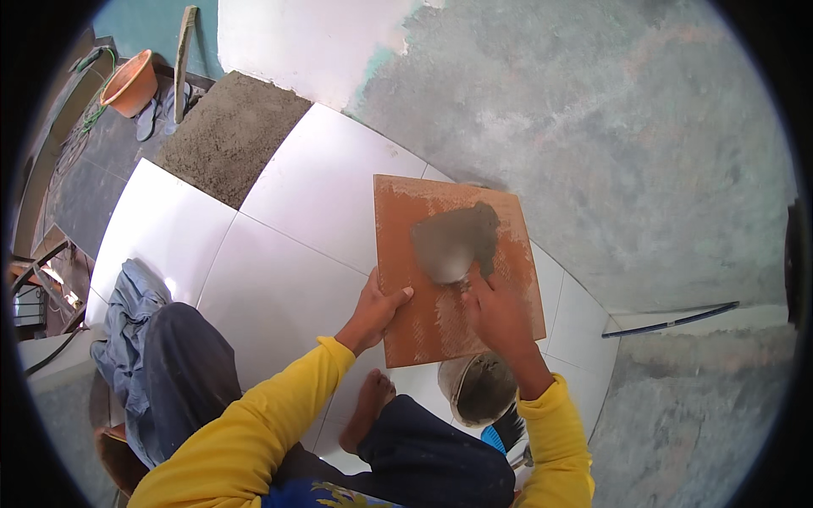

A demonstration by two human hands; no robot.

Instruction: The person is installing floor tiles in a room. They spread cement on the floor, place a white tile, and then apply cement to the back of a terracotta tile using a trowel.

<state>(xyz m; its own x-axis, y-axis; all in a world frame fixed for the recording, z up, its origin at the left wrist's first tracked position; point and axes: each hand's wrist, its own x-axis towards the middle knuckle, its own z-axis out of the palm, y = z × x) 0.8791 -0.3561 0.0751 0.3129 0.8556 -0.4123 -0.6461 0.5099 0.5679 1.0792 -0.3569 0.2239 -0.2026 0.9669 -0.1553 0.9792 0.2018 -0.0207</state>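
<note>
White floor tiles (296,212) meet a patch of bare grey mortar bed (229,135) at the upper left. Beyond it sit 1 orange basin (131,82) and sandals (157,114). A blue cloth (127,322) lies at left.

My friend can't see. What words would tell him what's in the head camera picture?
A person in yellow sleeves holds a reddish-brown tile back side up, left hand gripping its edge while the right hand spreads grey mortar on it with a trowel. White floor tiles lie below, and a mortar bucket sits nearby.
</note>
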